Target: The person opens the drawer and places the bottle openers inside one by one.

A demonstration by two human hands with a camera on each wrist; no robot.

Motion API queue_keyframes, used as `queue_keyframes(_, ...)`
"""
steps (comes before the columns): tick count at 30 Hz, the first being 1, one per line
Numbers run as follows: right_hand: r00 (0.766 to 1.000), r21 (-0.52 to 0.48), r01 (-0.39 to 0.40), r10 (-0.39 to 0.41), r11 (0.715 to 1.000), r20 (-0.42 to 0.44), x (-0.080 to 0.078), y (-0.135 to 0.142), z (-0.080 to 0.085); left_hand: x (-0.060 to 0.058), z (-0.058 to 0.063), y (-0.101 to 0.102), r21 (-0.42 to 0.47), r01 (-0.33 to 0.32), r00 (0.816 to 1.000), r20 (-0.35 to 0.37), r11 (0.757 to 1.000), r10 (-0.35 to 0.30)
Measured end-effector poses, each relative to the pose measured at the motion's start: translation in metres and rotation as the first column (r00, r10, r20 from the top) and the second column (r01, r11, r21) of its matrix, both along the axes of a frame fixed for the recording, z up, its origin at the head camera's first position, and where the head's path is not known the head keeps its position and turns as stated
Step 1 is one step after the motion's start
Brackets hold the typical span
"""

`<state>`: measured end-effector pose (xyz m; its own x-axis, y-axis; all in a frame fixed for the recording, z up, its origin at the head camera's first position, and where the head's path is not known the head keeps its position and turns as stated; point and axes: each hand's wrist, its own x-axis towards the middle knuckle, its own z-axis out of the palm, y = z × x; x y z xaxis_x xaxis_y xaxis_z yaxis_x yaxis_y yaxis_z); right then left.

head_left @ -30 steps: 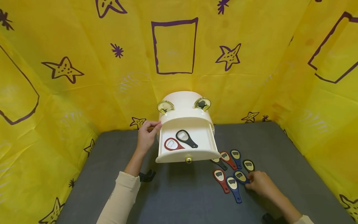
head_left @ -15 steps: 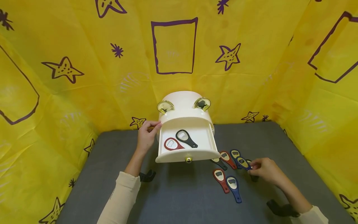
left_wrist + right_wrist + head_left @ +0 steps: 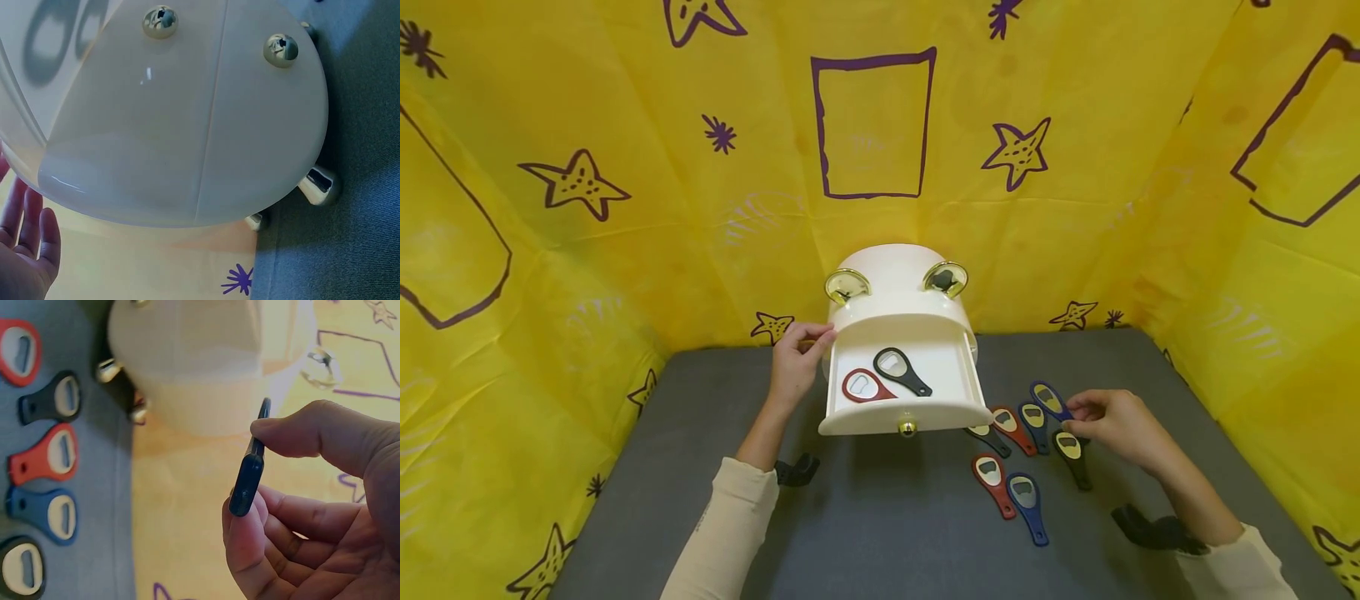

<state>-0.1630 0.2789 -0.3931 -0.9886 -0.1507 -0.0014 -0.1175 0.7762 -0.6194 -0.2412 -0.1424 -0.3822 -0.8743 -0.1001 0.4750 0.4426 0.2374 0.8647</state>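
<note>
A blue bottle opener (image 3: 1048, 398) is pinched between thumb and fingers of my right hand (image 3: 1116, 423), held over the right part of the table. The right wrist view shows this bottle opener (image 3: 248, 481) edge-on, lifted. My left hand (image 3: 793, 363) touches the left side of a white rounded cabinet (image 3: 895, 283) with its fingertips. The cabinet's upper drawer (image 3: 865, 423) is pulled out and holds a red bottle opener (image 3: 861, 385) and a black bottle opener (image 3: 897, 367). In the left wrist view, the fingers of this hand (image 3: 28, 250) lie against the cabinet edge.
Several bottle openers lie right of the drawer, among them a red one (image 3: 992, 479), a blue one (image 3: 1027, 504) and a black one (image 3: 1070, 454). Two gold-rimmed round pieces (image 3: 945, 279) top the cabinet. A yellow patterned cloth (image 3: 760, 167) surrounds the grey table (image 3: 895, 533).
My right hand has picked up the blue bottle opener from the group and moved it up and away, past the black one. The left hand stays at the cabinet.
</note>
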Motion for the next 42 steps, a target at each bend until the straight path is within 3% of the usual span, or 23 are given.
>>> queue_keyframes(17, 0.999, -0.077, -0.029, 0.025, 0.997, -0.048, -0.012, -0.028, 0.039, 0.0, 0.0, 0.0, 0.004, 0.004, 1.0, -0.001, 1.0, -0.004)
queue_keyframes(23, 0.994, -0.069, -0.063, 0.056, 0.996, -0.093, -0.017, -0.045, 0.061, -0.001, 0.001, -0.001, 0.011, 0.011, 1.0, -0.017, 1.0, -0.011)
queue_keyframes(31, 0.989, -0.074, -0.129, 0.122, 0.989, -0.088, -0.024, -0.067, 0.085, 0.0, 0.0, -0.002, 0.002, 0.015, 1.0, 0.0, 1.0, -0.015)
queue_keyframes(42, 0.98, -0.07, -0.196, 0.195, 0.978, -0.031, -0.043, -0.093, 0.09, -0.001, 0.0, -0.001, -0.001, 0.005, 1.0, 0.016, 1.0, -0.005)
